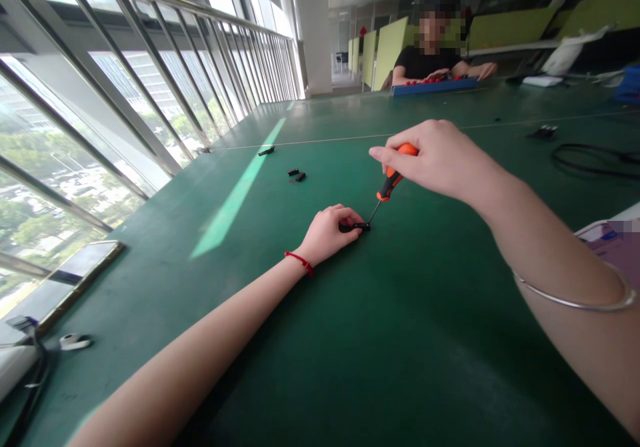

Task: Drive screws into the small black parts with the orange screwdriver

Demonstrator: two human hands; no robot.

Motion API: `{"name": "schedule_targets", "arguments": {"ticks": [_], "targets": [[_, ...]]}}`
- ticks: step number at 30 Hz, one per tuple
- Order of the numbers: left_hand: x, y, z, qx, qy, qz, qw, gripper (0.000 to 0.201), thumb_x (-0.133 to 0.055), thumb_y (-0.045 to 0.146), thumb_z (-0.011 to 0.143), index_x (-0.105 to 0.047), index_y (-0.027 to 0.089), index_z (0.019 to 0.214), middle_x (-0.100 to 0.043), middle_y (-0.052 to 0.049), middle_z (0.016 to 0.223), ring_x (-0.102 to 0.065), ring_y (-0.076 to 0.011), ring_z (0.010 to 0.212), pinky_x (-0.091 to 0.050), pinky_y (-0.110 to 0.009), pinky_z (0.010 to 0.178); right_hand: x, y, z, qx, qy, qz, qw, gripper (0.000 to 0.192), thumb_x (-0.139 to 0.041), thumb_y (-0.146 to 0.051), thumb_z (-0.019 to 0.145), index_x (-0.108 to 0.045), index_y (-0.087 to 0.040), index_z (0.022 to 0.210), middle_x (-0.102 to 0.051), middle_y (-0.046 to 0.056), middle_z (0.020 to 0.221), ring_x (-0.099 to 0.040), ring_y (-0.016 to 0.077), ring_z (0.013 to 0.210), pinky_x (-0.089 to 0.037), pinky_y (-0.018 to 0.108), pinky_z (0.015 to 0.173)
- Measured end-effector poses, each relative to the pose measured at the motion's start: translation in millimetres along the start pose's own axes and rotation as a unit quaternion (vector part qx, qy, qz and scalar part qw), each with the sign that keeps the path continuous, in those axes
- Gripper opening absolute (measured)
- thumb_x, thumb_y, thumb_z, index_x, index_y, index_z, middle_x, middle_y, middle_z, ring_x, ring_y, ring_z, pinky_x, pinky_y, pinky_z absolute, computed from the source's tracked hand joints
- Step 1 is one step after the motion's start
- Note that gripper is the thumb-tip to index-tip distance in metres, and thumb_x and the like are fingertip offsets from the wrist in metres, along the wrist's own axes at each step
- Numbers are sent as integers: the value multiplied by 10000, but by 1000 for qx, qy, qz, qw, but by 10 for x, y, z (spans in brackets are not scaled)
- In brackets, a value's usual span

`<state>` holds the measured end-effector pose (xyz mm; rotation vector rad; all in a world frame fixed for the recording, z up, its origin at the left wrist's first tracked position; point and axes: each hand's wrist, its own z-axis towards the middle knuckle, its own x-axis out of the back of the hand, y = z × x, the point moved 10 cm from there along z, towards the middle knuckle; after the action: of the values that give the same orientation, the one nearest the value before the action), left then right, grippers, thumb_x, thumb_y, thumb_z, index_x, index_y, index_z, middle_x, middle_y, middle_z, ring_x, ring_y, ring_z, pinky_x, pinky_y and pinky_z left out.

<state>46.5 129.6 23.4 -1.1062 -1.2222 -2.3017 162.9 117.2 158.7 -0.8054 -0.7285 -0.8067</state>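
Note:
My left hand (333,230) is closed on a small black part (356,227), pressing it against the green tabletop (310,340); its exact kind is too small to make out. Above and to the right, my right hand (433,157) grips the orange end of a screwdriver (391,184) with an orange and black handle. The screwdriver leans, its thin shaft running down to the left, and its tip meets the right end of the black part. Farther off lie two small black pieces (299,176) and, beyond them, a longer black piece (267,151).
A phone-like slab (85,273), a cable (35,367) and a small white item (76,341) lie at the left edge, beside a metal railing (150,47). A black cable (595,160) coils at right. Across the table sits a person (425,63) behind a blue tray (435,87).

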Motion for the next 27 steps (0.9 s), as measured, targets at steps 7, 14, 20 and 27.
{"name": "schedule_targets", "arguments": {"ticks": [7, 14, 20, 27], "targets": [[1, 5, -1, 3, -2, 2, 1000, 157, -608, 222, 758, -702, 194, 880, -610, -16, 806, -568, -131, 742, -491, -257, 718, -14, -27, -2, 6, -12, 5, 1000, 221, -567, -422, 795, -598, -217, 717, -460, -30, 511, -360, 94, 444, -260, 268, 495], [-2, 2, -5, 5, -4, -4, 1000, 162, -606, 217, 759, -705, 196, 885, -608, -16, 812, -568, -128, 736, -494, -255, 712, 33, -38, 6, 38, 6, 23, 999, 123, -629, -333, 736, -613, -221, 786, -452, -41, 500, -342, 86, 445, -262, 261, 499], [-7, -9, -11, 3, -4, -8, 1000, 160, -608, 228, 759, -702, 195, 884, -610, -15, 819, -567, -130, 745, -492, -255, 711, -9, 2, 0, 12, -27, 7, 1000, 176, -570, -366, 788, -609, -211, 714, -441, -36, 483, -334, 85, 422, -250, 267, 486], [-5, -8, 0, 3, -4, -3, 1000, 157, -607, 234, 763, -702, 195, 883, -614, -17, 816, -571, -133, 754, -489, -255, 709, -36, 3, -5, 8, -35, 3, 999, 230, -524, -383, 814, -599, -209, 684, -436, -24, 479, -349, 99, 442, -251, 272, 498]]}}
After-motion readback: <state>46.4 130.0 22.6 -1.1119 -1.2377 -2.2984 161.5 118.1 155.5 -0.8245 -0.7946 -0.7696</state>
